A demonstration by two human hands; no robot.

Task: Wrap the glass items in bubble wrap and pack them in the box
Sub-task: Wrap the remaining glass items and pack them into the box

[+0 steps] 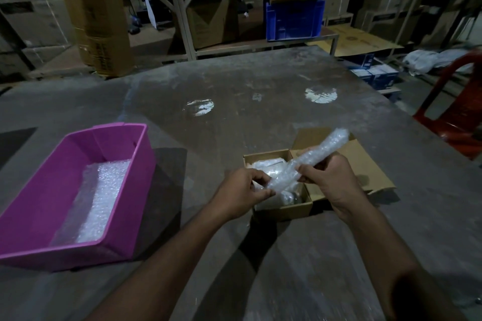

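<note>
Both hands, left (242, 191) and right (330, 177), grip a bubble-wrapped bundle (310, 157) above the open cardboard box (284, 210) at centre frame.

On the table (260, 81) before me, the box (284, 210) sits right of centre, its flap (365, 164) lying open to the right. Wrapped bundles (268, 165) lie inside it. I hold a long wrapped roll (307, 157) above the box, my left hand (242, 193) at its near end, my right hand (331, 177) beside it. A bin (52, 190) stands to my left, with a sheet of bubble wrap (101, 198) in it. A crate (294, 18) stands behind the table.
</note>
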